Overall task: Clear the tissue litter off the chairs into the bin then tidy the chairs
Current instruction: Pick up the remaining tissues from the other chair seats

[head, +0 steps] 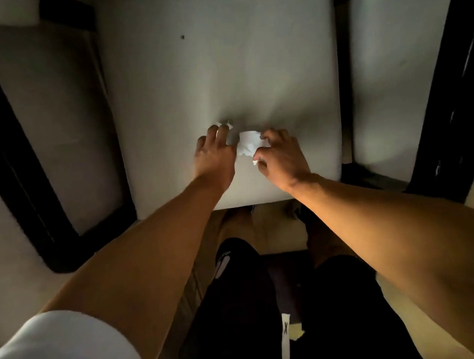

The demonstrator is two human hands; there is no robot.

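Observation:
A white cushioned chair seat [217, 68] fills the middle of the view. Crumpled white tissue [247, 144] lies near its front edge, between my two hands. My left hand [214, 153] presses down on the seat with its fingers curled over a scrap of tissue at the fingertips. My right hand [280, 155] is curled around the right side of the tissue, with a small piece pinched at the thumb. The tissue under both hands is partly hidden. No bin is in view.
A second pale chair seat [54, 113] with a black frame [13, 167] stands to the left. Another seat [391, 78] and a dark frame [448, 94] stand to the right. My legs in black shorts [239, 305] are below, over a tan floor.

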